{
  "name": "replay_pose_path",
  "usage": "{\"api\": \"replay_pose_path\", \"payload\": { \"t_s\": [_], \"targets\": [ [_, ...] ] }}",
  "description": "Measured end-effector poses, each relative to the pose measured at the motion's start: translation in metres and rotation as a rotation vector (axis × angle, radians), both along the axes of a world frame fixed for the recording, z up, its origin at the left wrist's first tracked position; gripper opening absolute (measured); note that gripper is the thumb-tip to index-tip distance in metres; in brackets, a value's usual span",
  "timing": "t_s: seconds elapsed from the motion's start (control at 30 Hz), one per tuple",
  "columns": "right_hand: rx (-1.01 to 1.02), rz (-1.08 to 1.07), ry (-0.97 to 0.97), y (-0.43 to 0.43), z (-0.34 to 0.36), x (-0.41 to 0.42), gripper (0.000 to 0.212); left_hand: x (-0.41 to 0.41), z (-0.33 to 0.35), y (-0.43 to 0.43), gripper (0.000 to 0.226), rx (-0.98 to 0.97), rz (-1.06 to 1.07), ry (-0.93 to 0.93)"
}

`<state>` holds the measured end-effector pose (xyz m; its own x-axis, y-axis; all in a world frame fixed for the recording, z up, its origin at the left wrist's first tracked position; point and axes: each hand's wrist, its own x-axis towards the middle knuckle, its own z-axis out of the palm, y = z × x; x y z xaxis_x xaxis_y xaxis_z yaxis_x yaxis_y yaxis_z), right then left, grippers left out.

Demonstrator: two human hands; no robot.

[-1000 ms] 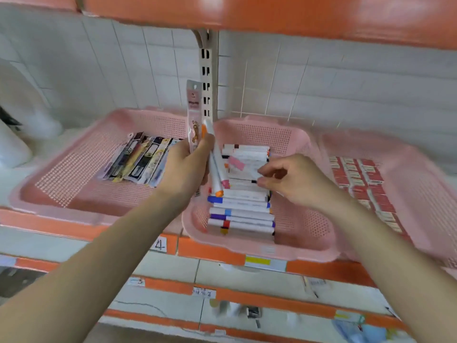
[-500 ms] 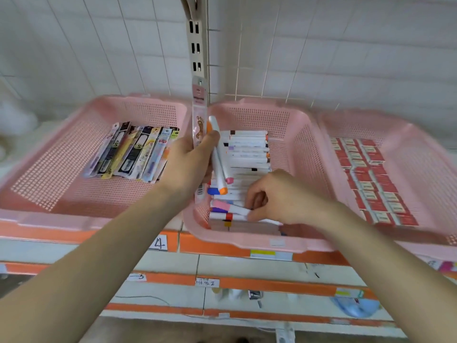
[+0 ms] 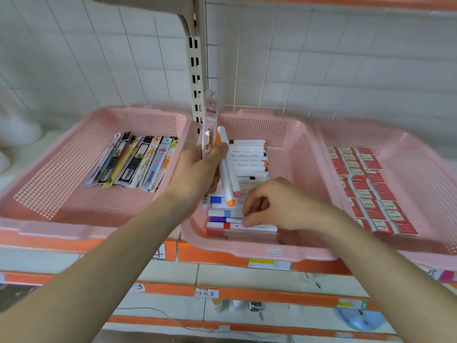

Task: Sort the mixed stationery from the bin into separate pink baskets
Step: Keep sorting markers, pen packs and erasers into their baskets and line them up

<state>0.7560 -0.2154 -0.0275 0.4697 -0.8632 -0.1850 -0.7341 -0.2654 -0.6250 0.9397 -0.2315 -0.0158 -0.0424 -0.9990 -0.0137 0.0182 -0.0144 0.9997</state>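
Observation:
Three pink baskets stand side by side on an orange-edged shelf. My left hand grips a tall pink packaged pen and two white markers, capped orange and pink, above the gap between the left basket and the middle basket. The middle basket holds a stack of white markers. My right hand is low over the near end of that stack, its curled fingertips pinching a marker there. The hand hides most of that marker.
Packaged pens lie in a row in the left basket. The right basket is lined with small red boxes. A slotted metal upright rises behind the baskets against a white tiled wall. Lower orange shelves run beneath.
My right hand carried a pink-capped marker from the middle of the stack down to its near end and stays there. My left hand kept its grip and barely moved.

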Motion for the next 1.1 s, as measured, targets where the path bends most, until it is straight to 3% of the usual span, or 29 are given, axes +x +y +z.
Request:
{"api": "replay_pose_path", "payload": {
  "t_s": [0.13, 0.2, 0.43, 0.53, 0.7, 0.83, 1.1],
  "targets": [
    [0.018, -0.277, -0.362, -0.015, 0.021, -0.002, 0.01, -0.001, 0.005, -0.001, 0.024, 0.013, -0.014, -0.028],
    [0.069, -0.339, -0.447, -0.019, 0.03, 0.004, 0.012, -0.002, 0.007, -0.001, 0.022, -0.008, -0.041, -0.061],
    [0.005, -0.357, -0.42, -0.027, 0.035, 0.022, 0.007, -0.002, 0.006, -0.016, 0.036, -0.037, -0.081, -0.088],
    [-0.036, -0.434, -0.446, -0.031, 0.034, 0.016, 0.006, 0.003, 0.011, -0.025, 0.039, 0.006, -0.035, -0.005],
    [-0.271, -0.486, -0.155, -0.067, 0.027, 0.0, 0.014, 0.02, 0.018, -0.043, 0.03, 0.075, 0.029, 0.083],
    [-0.305, -0.439, 0.063, -0.095, 0.02, -0.002, 0.023, 0.028, 0.018, -0.05, 0.026, 0.09, 0.038, 0.063],
    [-0.289, -0.436, 0.171, -0.138, -0.014, 0.009, 0.022, 0.032, 0.017, -0.055, 0.016, 0.081, 0.039, 0.022]
  ]
}}
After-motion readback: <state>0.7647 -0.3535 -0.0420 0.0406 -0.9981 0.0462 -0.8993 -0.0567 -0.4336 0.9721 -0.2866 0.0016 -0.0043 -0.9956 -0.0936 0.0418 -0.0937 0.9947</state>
